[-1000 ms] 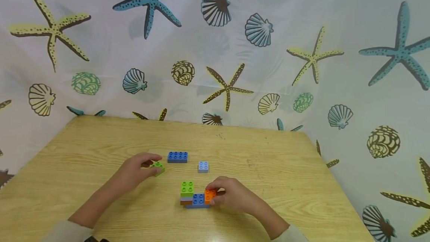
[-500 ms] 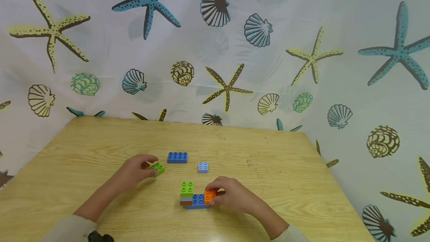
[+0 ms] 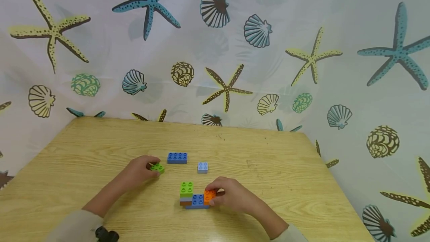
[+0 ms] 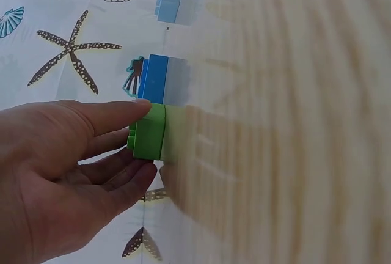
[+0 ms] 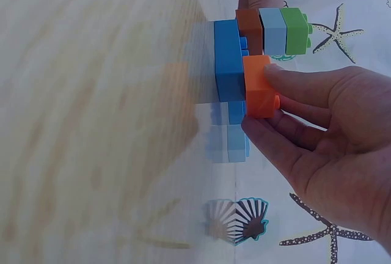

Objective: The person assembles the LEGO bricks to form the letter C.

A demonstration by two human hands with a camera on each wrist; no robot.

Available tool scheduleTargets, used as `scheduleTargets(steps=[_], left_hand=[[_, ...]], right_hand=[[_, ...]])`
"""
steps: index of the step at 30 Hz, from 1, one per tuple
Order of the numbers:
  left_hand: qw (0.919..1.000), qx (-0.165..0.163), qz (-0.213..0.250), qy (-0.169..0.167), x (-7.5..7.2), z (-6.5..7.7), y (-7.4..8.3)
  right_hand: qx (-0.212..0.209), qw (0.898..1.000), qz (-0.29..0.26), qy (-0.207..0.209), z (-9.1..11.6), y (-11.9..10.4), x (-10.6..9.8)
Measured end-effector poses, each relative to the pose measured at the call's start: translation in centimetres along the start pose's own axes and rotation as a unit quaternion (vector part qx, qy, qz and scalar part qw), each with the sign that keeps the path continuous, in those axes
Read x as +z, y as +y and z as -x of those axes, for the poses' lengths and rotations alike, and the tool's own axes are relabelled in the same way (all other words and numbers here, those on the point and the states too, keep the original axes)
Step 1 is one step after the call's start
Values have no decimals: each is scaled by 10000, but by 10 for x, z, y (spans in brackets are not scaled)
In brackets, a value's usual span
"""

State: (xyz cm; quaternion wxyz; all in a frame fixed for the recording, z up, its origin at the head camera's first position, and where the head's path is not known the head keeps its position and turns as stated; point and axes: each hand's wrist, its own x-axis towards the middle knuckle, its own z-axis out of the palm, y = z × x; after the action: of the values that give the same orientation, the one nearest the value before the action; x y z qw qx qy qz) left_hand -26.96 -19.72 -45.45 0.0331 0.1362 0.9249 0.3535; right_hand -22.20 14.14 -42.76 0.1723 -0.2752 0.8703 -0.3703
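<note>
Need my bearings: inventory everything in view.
Base brick: one, blue, front
Stack: three; brown, pale blue, green upward; base's left end
Orange brick: one, orange, base's right end
Loose brick: one, green, leftmost
Long brick: one, blue, farthest back
Small brick: one, light blue, behind base
Table: one, wood-coloured, underneath
Patterned backdrop: one, white, behind
Dark object: one, black, left wrist
Sleeves: two, pale, forearms
Left hand: one, pinching loose brick
Right hand: one, pinching orange brick

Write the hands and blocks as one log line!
left hand: pinches green block | right hand: pinches orange block on blue block | pale block: on table
</note>
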Motion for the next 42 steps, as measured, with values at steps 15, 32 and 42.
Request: scheduleTargets(steps=[15,32,42], left_hand=[[9989,182,421,-107,-5,11,12],[9889,994,997,-476,-6,35,84],[9834,1325,952,-789,0,42,93]], right_hand=[[-13,10000,21,-18,0,-2,1],[-31,10000,-6,-40,0,-3,1],[-123,9999,61,-7,-3,2,1]])
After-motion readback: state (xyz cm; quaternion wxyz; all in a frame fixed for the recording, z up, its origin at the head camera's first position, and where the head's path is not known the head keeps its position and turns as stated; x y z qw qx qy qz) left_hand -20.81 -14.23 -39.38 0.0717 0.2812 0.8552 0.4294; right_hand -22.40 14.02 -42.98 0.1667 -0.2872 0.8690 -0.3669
